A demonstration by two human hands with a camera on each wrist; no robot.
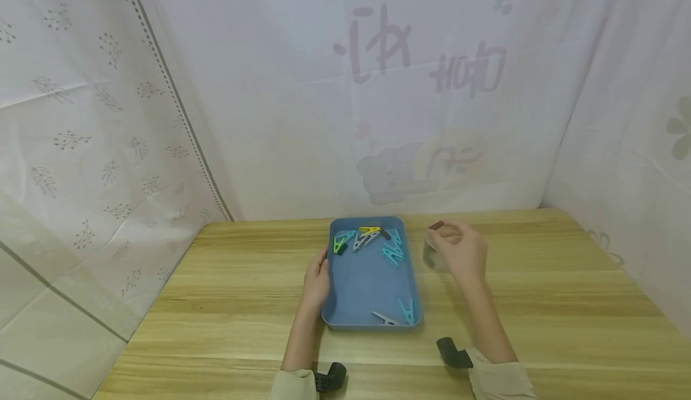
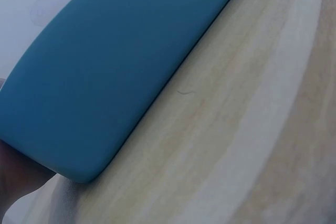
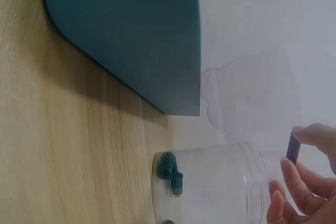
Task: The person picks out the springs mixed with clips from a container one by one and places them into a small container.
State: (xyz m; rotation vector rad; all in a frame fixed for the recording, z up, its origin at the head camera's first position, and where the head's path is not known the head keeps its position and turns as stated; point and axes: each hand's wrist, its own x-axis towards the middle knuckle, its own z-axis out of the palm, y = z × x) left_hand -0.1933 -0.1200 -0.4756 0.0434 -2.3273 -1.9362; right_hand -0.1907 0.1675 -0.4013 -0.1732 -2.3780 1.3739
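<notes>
A blue tray (image 1: 367,292) lies on the table with several clothespins inside: teal clothespins (image 1: 393,255), a yellow clothespin (image 1: 370,230), a lime-green one (image 1: 339,244) and grey ones. My left hand (image 1: 316,281) grips the tray's left side; in the left wrist view its skin shows at the tray's corner. Between thumb and fingertip, my right hand (image 1: 463,250) pinches a small ridged cylinder (image 3: 293,148), brownish in the head view. It is above a clear plastic jar (image 3: 210,182), where several dark green ridged cylinders (image 3: 166,166) rest at the bottom. The hand partly hides the jar in the head view.
A dark brown piece (image 1: 385,234) and a dark green piece (image 1: 343,249) lie among the clothespins. The wooden table (image 1: 232,304) meets printed white curtains (image 1: 286,118) at its back. Black wrist mounts (image 1: 453,353) sit on both forearms.
</notes>
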